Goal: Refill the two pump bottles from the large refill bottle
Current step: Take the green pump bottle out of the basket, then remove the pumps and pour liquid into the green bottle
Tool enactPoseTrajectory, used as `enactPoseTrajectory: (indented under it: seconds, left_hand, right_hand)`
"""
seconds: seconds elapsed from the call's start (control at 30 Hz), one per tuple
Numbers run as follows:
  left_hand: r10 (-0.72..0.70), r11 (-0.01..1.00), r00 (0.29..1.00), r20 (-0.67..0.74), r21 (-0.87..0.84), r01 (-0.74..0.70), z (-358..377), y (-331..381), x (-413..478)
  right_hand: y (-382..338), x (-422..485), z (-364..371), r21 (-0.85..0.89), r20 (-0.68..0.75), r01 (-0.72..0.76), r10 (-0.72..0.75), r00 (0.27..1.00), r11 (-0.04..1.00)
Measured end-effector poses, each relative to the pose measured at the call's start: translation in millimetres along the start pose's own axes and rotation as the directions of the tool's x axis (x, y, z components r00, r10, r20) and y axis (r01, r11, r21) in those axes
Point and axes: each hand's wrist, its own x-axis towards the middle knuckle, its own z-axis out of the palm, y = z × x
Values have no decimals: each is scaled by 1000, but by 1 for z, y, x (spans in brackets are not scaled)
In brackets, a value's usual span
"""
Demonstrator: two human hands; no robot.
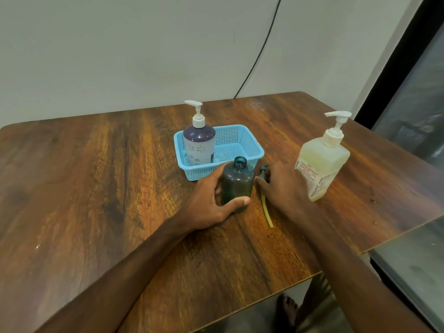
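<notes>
A small dark teal bottle (pixel 237 181) stands upright on the wooden table (pixel 96 188) with its neck uncapped, and my left hand (pixel 211 203) is wrapped around its body. Just to its right lies its black pump head (pixel 263 171) with a yellowish dip tube (pixel 267 211) stretched toward me; my right hand (pixel 281 186) rests over the pump head, fingers on it. A purple-and-white flowered pump bottle (pixel 199 143) stands in the left of a blue basket (pixel 242 138). The large pale yellow refill bottle (pixel 320 162), pump fitted, stands at the right.
The table's right edge (pixel 396 234) runs close past the refill bottle, with a grey surface beyond it. A black cable (pixel 259 49) hangs down the wall behind the basket. My bare foot shows under the near edge.
</notes>
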Motion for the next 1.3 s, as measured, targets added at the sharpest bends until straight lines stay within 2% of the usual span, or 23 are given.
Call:
enactPoseTrajectory:
  seconds: [0.17, 0.3, 0.43, 0.53, 0.67, 0.77, 0.9, 0.97, 1.0, 1.07, 1.13, 1.2, 1.3]
  left_hand:
    - [-7, 1000, 1000, -13, 21, 7, 0, 2, -1]
    - [0, 997, 1000, -24, 73, 2, 5, 3, -3]
    - [31, 984, 989, -142, 177, -6, 8, 6, -6]
    - [175, 958, 942, -287, 270, -95, 9, 16, -12]
    - [401, 879, 827, -395, 419, -226, 15, 30, -16]
    - [572, 769, 735, -363, 550, -326, 26, 41, -15]
    - [687, 676, 673, -272, 579, -456, 52, 62, -10]
    - [679, 685, 696, -232, 542, -487, 68, 75, -6]
    - [630, 725, 747, -214, 507, -466, 77, 82, -4]
    - [436, 840, 883, -175, 430, -330, 93, 93, 4]
    - [252, 904, 958, -138, 387, -182, 106, 93, 20]
    - [144, 919, 982, -120, 384, -88, 114, 87, 42]
    - [96, 935, 990, -107, 350, -53, 117, 81, 72]
  right_hand:
    - [1, -3, -2, 44, -19, -3, 4, 1000, 999]
    - [6, -20, -9, 116, -90, 38, -28, 996, 993]
    - [13, -39, -25, 257, -196, 66, -14, 980, 964]
    - [21, -50, -32, 322, -263, 94, -6, 965, 942]
    - [35, -64, -44, 368, -417, 182, -13, 909, 912]
    - [50, -70, -55, 391, -525, 230, 11, 851, 891]
    - [72, -69, -62, 463, -576, 241, 83, 813, 853]
    - [82, -63, -61, 496, -584, 206, 148, 798, 843]
    - [87, -59, -60, 505, -574, 171, 181, 798, 846]
    - [92, -50, -56, 511, -541, 101, 227, 810, 854]
    - [93, -41, -54, 523, -473, 58, 233, 849, 850]
    - [91, -36, -53, 536, -408, 37, 220, 886, 843]
    - [89, -34, -52, 513, -405, 22, 220, 887, 858]
